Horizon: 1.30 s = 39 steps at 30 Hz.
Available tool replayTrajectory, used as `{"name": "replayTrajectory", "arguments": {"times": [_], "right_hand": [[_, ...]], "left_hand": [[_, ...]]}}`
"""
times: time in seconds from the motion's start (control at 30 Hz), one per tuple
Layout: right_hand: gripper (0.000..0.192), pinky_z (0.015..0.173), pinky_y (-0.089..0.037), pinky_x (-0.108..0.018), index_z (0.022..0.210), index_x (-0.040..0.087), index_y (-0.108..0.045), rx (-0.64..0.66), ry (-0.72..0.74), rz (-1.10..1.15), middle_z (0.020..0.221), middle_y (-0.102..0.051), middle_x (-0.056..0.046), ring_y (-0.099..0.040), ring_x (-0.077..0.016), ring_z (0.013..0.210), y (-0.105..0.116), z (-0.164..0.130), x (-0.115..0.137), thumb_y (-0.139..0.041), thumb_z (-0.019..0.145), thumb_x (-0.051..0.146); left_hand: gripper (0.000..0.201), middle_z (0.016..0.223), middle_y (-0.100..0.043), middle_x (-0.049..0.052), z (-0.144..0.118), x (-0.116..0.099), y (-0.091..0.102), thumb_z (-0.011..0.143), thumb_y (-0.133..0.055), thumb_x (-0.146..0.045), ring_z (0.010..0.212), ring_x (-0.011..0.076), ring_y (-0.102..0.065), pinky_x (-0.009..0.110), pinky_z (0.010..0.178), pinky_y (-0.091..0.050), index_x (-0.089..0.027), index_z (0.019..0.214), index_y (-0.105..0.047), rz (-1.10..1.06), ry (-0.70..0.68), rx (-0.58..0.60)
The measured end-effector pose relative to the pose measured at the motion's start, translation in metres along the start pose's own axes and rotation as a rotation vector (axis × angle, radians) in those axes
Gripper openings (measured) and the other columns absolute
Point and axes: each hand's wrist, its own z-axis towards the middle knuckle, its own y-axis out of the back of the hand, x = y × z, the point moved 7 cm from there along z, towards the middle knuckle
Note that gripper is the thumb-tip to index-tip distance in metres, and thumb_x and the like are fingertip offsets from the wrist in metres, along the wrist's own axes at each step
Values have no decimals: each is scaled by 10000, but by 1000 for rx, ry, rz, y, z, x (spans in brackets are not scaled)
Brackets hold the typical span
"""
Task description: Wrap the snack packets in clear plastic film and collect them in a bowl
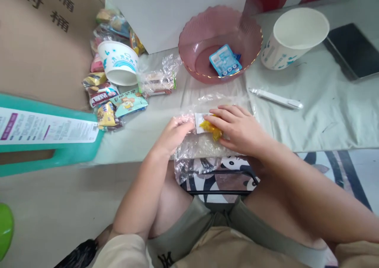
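Observation:
My left hand (177, 133) is closed at the left edge of a clear plastic bag (192, 151), its fingers pinching the crinkled film. Part of the bag hangs over the table's front edge. My right hand (238, 128) lies with fingers stretched over a small yellow packet (214, 130), touching it. A white packet (200, 123) sits partly under the yellow one, between my hands. Beyond them is a pink glass bowl (195, 43) with a blue-and-white sachet (225, 60) inside.
To the left, several wrapped snacks (130, 102) surround a tipped paper cup (118, 62). On the right are an upright paper cup (296, 35), a white pen-shaped cutter (276, 98) and a black phone (353, 49). A cardboard box (44, 59) and teal container (71, 153) border the left.

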Motion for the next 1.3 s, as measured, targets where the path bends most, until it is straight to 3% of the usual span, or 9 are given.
{"name": "replayTrajectory", "arguments": {"times": [0.17,0.33,0.57,0.67,0.77,0.87,0.93,1.1,1.3], "right_hand": [[678,975,-519,-488,1453,217,-581,-34,-118,24,1339,-717,-119,-654,-331,1221,3,7,-13,-660,789,108],[478,953,-541,-483,1312,213,-645,-103,-147,235,1230,-753,-111,-693,-316,1130,8,2,-28,-645,834,212],[400,906,-580,-441,1155,219,-708,-307,-255,412,1100,-789,-76,-741,-279,994,28,-7,-50,-661,761,267],[373,897,-592,-439,1134,221,-714,-340,-343,536,1098,-792,-69,-744,-264,965,24,-12,-59,-700,777,330],[388,907,-599,-444,1144,221,-704,-351,-408,637,1119,-788,-75,-744,-258,980,18,-15,-64,-741,786,367],[407,930,-595,-454,1152,236,-693,-326,-424,656,1140,-781,-70,-738,-259,1007,16,-14,-62,-759,780,385],[431,935,-590,-452,1149,235,-689,-302,-409,657,1136,-774,-69,-730,-262,1018,16,-10,-58,-771,766,415],[498,869,-587,-446,1135,237,-673,-317,-470,714,1081,-751,-66,-716,-274,969,13,-5,-56,-786,752,533],[216,670,-551,-392,957,259,-695,-476,-604,687,808,-677,-23,-630,-219,717,5,-15,-76,-632,840,429]], "left_hand": [[171,829,-729,95,5,-4,-8,551,-628,-279,882,255,-715,330,726,-560,-165,677,-654,-462,128,77],[200,880,-751,125,13,-7,-7,541,-564,-239,807,212,-725,238,518,-492,-176,438,-403,-603,191,82],[83,712,-667,31,17,-6,-2,638,-538,-167,602,105,-642,190,491,-475,-170,562,-505,-521,208,-192],[106,674,-629,19,17,-7,-2,646,-532,-166,585,104,-633,187,464,-449,-177,556,-478,-530,185,-224],[148,854,-736,77,17,-8,-12,623,-546,-179,762,163,-724,207,507,-500,-177,522,-438,-574,173,-64],[162,1095,-779,106,11,-12,-32,594,-543,-193,1045,257,-750,321,757,-627,-173,494,-416,-679,153,210],[163,1139,-778,93,6,-13,-40,585,-540,-197,1145,285,-729,402,925,-621,-174,485,-414,-726,134,303],[227,1159,-779,88,5,-12,-43,582,-541,-204,1286,343,-663,474,973,-605,-185,452,-356,-688,95,374],[221,1081,-798,90,10,-19,-35,548,-502,-198,1260,341,-676,445,839,-624,-188,442,-308,-679,67,325]]}}
